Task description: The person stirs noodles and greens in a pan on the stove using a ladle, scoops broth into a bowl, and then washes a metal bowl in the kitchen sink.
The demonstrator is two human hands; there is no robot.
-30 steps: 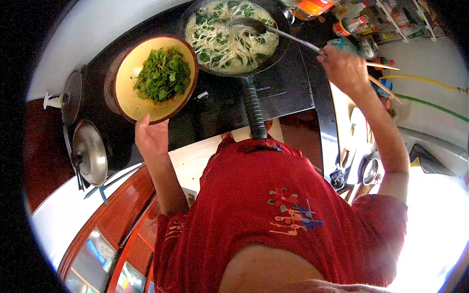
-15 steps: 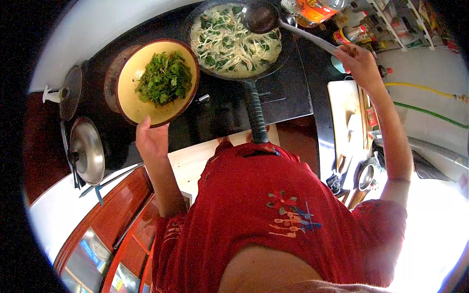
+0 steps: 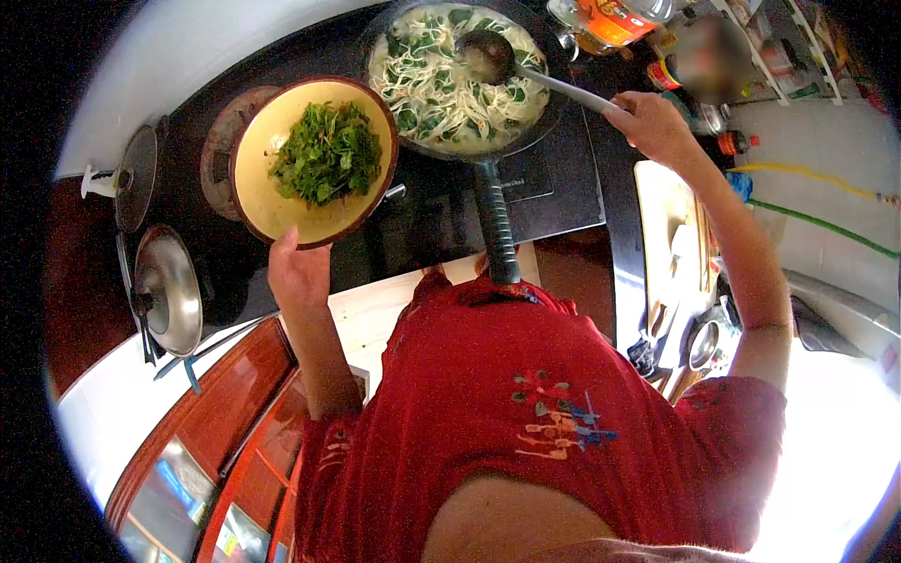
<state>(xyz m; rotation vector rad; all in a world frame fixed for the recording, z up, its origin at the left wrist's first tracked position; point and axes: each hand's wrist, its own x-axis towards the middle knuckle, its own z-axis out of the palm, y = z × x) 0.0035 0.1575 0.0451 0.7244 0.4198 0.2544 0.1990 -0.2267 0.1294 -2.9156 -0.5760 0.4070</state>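
Note:
My left hand [image 3: 300,269] grips the near rim of a yellow bowl [image 3: 251,192] with a brown edge, thumb on the inside. Chopped green leaves [image 3: 328,155] lie in the bowl. My right hand [image 3: 652,125] is closed round the handle of a ladle [image 3: 488,58]. The ladle's head rests in a pan [image 3: 495,220] full of pale noodles [image 3: 450,103], dark green leaves and broth. Part of the ladle's scoop is below the broth. The pan's dark handle points toward my body.
A black cooktop [image 3: 432,220] lies under pan and bowl. Metal lids [image 3: 169,291] stand at the left. Bottles, one with an orange label [image 3: 615,21], crowd the back right. A cutting board [image 3: 660,206] lies on the right, near yellow and green hoses [image 3: 826,225].
My right hand has moved left and down, bringing the ladle's head from above the pan's edge into the noodles. The bowl has shifted slightly right in my left hand.

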